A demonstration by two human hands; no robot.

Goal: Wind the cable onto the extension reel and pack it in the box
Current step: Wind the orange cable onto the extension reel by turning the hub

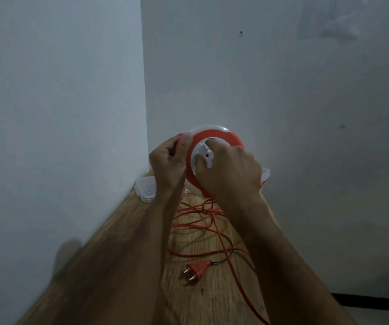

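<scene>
At frame centre, my left hand (pixel 169 164) grips the reel (pixel 214 137) rim to steady it; right hand (pixel 230 171) fingers close on its white crank for winding. Loose cable (pixel 203 225) sprawls on the tabletop (pixel 123 242) below.

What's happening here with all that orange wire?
A person is winding an orange cable onto a round orange and white reel. The left hand grips the reel's rim while the right hand works the white centre. Most of the cable lies in loose loops on the wooden table, its plug free. A clear plastic box sits behind the reel.
</scene>
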